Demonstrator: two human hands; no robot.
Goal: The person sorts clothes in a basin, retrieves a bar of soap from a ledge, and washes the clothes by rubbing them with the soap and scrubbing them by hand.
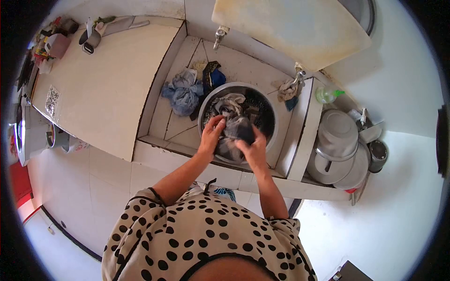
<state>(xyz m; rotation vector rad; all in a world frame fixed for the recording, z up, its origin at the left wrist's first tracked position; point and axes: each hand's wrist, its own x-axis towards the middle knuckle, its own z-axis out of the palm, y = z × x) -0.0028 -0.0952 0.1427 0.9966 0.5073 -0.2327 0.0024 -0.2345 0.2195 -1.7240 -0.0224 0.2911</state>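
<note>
A round metal basin (273,112) stands in the tiled sink (180,136), holding several wet-looking cloths (232,100). Over its near half, a bunched dark grey cloth (240,129) is gripped between both hands. My left hand (212,135) is closed on the cloth's left side, fingers curled. On the other side, my right hand (254,147) wraps round it with the thumb on top. The cloth's lower folds hang into the basin, and its exact kind cannot be made out.
Bluish crumpled cloths or bags (183,93) and a dark blue cloth (214,76) lie left of the basin. A tan rag (287,91) rests under the right tap (299,74); another tap (220,36) is on the left. Metal pots (336,136) and a green-topped bottle (328,95) stand right.
</note>
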